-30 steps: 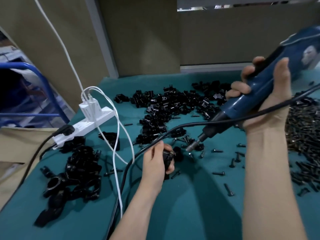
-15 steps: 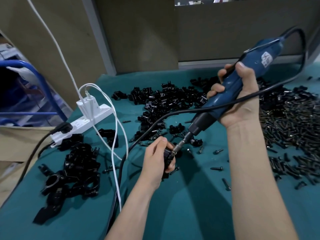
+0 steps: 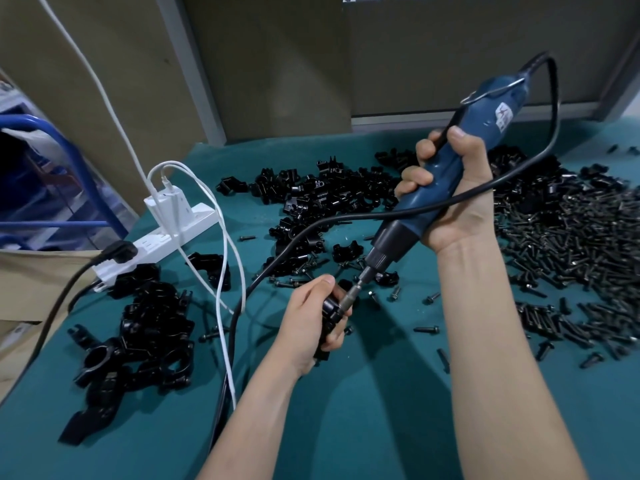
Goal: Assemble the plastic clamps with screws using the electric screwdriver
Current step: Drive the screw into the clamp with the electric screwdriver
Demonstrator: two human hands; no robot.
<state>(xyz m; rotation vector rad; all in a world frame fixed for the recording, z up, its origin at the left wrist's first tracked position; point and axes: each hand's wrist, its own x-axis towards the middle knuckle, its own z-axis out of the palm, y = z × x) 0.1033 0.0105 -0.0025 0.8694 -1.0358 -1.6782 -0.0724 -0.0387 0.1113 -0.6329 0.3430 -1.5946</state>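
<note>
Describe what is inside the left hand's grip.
The left hand grips a black clamp; the electric screwdriver, held by the right hand, meets its top. Fingers hide most of it, and any screw.

White power strip [image 3: 152, 245], blue frame [image 3: 52, 224]

Bit brought onto the clamp

A second ago I had the right hand [image 3: 460, 202] out by the right edge of the view, and the bit [image 3: 349, 296] of the electric screwdriver [image 3: 485, 112] hung clear of the clamp [image 3: 329, 306], just to its right. Since then I have swung that hand in toward the middle and tipped the tool steeper. Half a second ago the bit reached the clamp in the left hand [image 3: 304, 323], and it now sits pressed against its top. The tool's rear end and its looping black cable [image 3: 554, 109] have come fully into view.
</note>
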